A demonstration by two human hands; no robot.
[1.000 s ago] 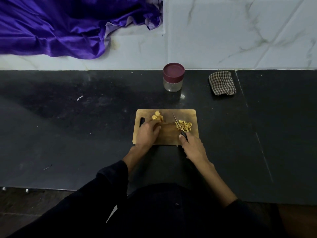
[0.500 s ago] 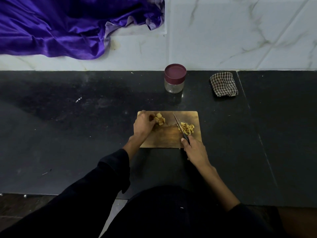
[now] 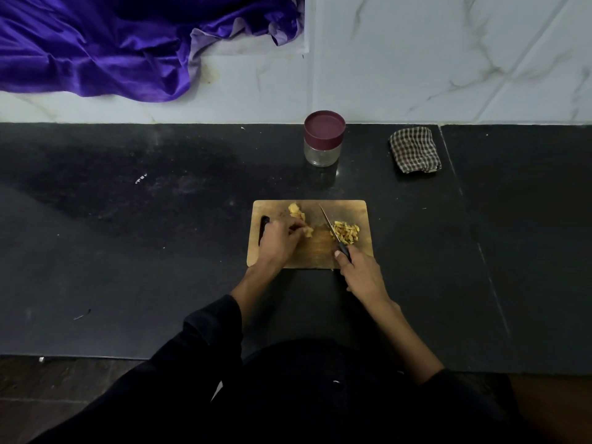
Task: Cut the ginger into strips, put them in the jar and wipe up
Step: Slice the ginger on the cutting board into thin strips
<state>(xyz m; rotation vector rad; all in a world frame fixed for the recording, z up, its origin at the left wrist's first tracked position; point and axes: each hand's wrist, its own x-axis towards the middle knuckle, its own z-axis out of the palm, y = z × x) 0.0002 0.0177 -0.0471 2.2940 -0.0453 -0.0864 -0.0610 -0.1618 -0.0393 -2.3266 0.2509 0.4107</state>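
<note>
Left hand (image 3: 278, 240) has drawn a fresh ginger slice (image 3: 308, 232) back toward the knife (image 3: 330, 226), gripped in the right hand (image 3: 360, 272); cutting resumes beside the finished strips (image 3: 346, 232).

Person wears dark, near-black long-sleeved top. Left sleeve (image 3: 211, 328) pushed up to mid-forearm, cuff bunched in folds. Right sleeve (image 3: 448, 379) drawn higher, near elbow. Left hand (image 3: 278, 241) and right hand (image 3: 360, 270) bare: no gloves. Small pale speck on dark garment front (image 3: 335, 381).

Wooden board (image 3: 336, 257), glass jar (image 3: 322, 153), checked cloth (image 3: 415, 149).
</note>
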